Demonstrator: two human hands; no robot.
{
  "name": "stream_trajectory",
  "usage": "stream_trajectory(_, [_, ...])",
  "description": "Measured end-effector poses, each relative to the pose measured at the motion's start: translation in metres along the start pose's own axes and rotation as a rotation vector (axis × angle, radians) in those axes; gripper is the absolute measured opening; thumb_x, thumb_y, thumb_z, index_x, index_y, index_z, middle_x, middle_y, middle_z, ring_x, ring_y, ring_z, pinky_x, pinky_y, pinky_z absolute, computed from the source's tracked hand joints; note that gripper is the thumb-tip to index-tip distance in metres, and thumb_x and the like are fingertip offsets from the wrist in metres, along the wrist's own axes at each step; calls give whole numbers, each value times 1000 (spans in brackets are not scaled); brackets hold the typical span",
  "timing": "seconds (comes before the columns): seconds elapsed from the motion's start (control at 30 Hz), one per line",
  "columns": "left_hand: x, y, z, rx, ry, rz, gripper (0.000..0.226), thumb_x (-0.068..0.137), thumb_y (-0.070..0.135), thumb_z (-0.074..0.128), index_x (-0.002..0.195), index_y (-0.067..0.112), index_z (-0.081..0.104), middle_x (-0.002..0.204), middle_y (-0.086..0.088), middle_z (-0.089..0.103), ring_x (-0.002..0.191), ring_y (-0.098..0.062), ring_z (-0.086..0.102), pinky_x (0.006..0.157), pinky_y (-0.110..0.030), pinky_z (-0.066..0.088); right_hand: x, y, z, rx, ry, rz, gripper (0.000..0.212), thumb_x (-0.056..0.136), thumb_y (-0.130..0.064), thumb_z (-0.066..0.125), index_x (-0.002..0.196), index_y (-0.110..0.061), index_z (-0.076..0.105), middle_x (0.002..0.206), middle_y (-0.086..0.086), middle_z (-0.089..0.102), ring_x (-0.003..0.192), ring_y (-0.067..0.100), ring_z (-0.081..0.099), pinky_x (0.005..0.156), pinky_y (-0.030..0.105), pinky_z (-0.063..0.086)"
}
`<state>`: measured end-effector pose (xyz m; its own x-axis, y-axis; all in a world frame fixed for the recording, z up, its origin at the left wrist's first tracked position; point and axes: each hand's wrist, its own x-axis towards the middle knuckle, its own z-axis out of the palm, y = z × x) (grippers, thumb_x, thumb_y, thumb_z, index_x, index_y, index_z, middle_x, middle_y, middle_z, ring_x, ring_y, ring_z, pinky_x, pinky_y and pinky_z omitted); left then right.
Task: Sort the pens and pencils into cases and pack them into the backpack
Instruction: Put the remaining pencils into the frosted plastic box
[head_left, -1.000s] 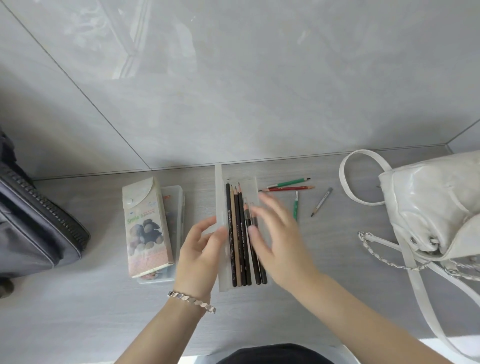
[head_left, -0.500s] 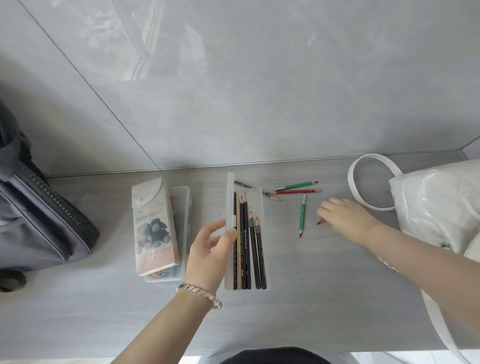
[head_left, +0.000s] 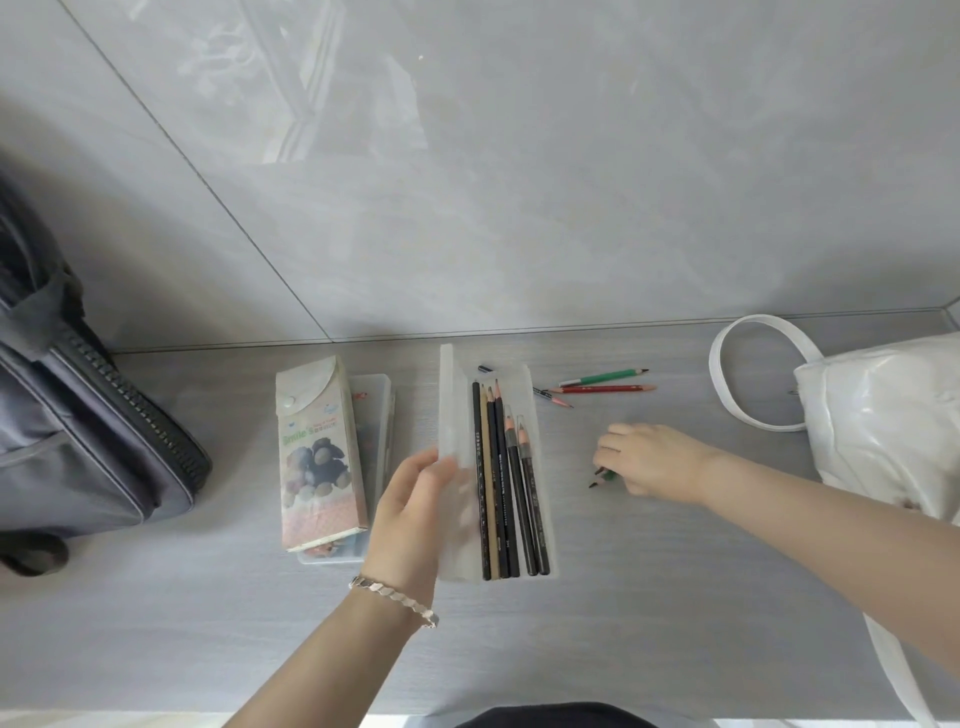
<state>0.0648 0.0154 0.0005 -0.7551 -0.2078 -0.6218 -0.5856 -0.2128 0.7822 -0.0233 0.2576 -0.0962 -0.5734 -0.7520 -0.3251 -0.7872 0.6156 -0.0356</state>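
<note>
Gripping the raised lid (head_left: 449, 410) of the translucent plastic pencil case (head_left: 541, 395) at mid-table, the left hand (head_left: 410, 514) curls round its edge; five long pencils (head_left: 506, 493) lie inside. The right hand (head_left: 649, 462) pinches a short green pencil (head_left: 605, 475) right of the case. The dark grey backpack (head_left: 78, 441) sits far left.

A bracelet (head_left: 393, 600) of small, angular, silver-coloured links is worn on the left wrist, just below the left hand (head_left: 410, 514). Both forearms are left bare, as is the right hand (head_left: 649, 462), well to the right of the bracelet. A strip of dark cloth (head_left: 556, 716) is seen below and right of the bracelet.
</note>
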Motion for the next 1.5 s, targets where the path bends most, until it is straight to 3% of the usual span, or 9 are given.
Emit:
stream_trajectory(0.13, [1, -1, -3, -147, -39, -9, 60, 61, 37, 61, 118, 19, 56, 114, -11, 67, 107, -25, 64, 87, -46, 52, -6, -13, 6, 359, 50, 302, 29, 81, -12, 55, 110, -11, 56, 105, 4, 56, 104, 22, 52, 77, 29, 42])
stream_trajectory(0.3, [-1, -2, 3, 55, -16, 189, 22, 77, 19, 67, 96, 28, 62, 95, -2, 70, 81, -11, 67, 84, -41, 52, 4, -49, -53, 1305, 689, 789, 16, 77, 0, 59, 83, -14, 55, 70, -4, 50, 55, 3, 45, 52, 11, 37])
stream_trajectory(0.4, [-3, -3, 6, 95, 17, 218, 26, 67, 26, 66, 89, 37, 61, 93, -1, 69, 71, -3, 67, 87, -41, 51, 4, -77, -90, 1566, 590, 740, 20, 78, -1, 58, 79, -21, 57, 67, -7, 50, 58, 5, 46, 54, 17, 36])
stream_trajectory(0.5, [-5, -3, 10, 97, 20, 213, 25, 67, 29, 67, 89, 39, 60, 95, -2, 69, 79, -11, 66, 88, -42, 51, 7, -103, -92, 1478, 441, 717, 16, 78, -4, 60, 82, -19, 54, 70, -5, 50, 60, 7, 46, 56, 14, 39])
stream_trajectory(0.8, [-6, -4, 8, 99, 89, 192, 21, 83, 21, 64, 89, 40, 57, 101, -4, 67, 82, -13, 61, 82, -39, 50, 5, -115, -76, 1282, 641, 836, 24, 89, -22, 57, 111, -20, 45, 81, -3, 47, 69, 9, 47, 63, 7, 38])
stream_trajectory(0.93, [-8, -4, 9, 113, 82, 198, 20, 83, 20, 63, 91, 37, 57, 92, 0, 65, 56, 2, 57, 58, -23, 42, 6, -117, -88, 1365, 778, 799, 21, 98, -15, 35, 97, -24, 54, 87, 7, 52, 68, 8, 54, 68, 14, 41])
stream_trajectory(1.1, [-11, -5, 14, 113, 57, 174, 20, 83, 19, 63, 91, 37, 57, 90, 0, 66, 53, 7, 59, 55, -17, 43, 17, -128, -98, 1442, 816, 706, 29, 95, -14, 46, 81, -37, 57, 87, -10, 62, 85, -2, 58, 77, 6, 42])
stream_trajectory(1.33, [-10, 0, 19, 75, 73, 150, 22, 69, 32, 70, 88, 37, 61, 94, -5, 70, 87, -21, 64, 87, -48, 51, 33, -132, -62, 1259, 864, 812, 18, 90, -9, 54, 106, -10, 62, 126, 4, 39, 128, 19, 35, 108, 30, 29])
stream_trajectory(1.5, [1, 5, 17, 102, 113, 149, 17, 83, 23, 64, 86, 39, 58, 88, 2, 67, 83, -16, 61, 78, -37, 49, 28, -120, -52, 1178, 789, 654, 48, 88, -13, 58, 133, -15, 40, 137, 2, 34, 130, 12, 32, 108, 36, 35])
